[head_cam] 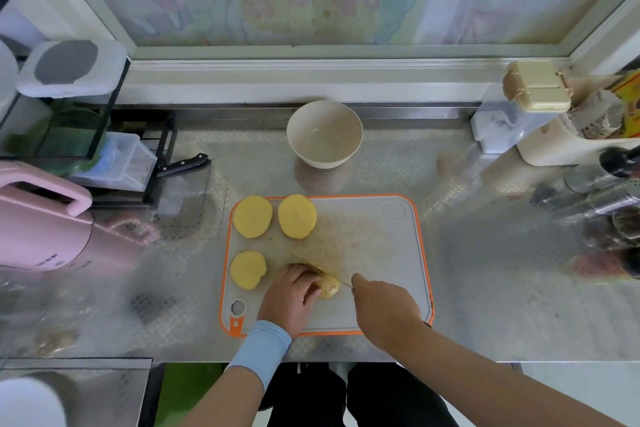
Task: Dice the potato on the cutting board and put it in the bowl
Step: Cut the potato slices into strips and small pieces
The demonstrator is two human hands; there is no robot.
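A grey cutting board (pixel 381 246) with an orange rim lies on the steel counter. Three yellow potato slices lie flat on its left part: two at the back (pixel 252 216) (pixel 297 216) and one nearer (pixel 248 269). My left hand (pixel 290 298) grips the remaining potato piece (pixel 328 285) near the board's front. My right hand (pixel 382 305) holds a knife (pixel 313 265) whose thin blade runs across that piece; its handle is hidden in my fist. The empty beige bowl (pixel 324 133) stands behind the board.
A pink appliance (pixel 41 222) sits at the left, beside a rack with a clear container (pixel 114 163) and a black-handled knife (pixel 183 163). Jars, steel cups and a cream container (pixel 588 146) crowd the right side. The window ledge runs behind the bowl.
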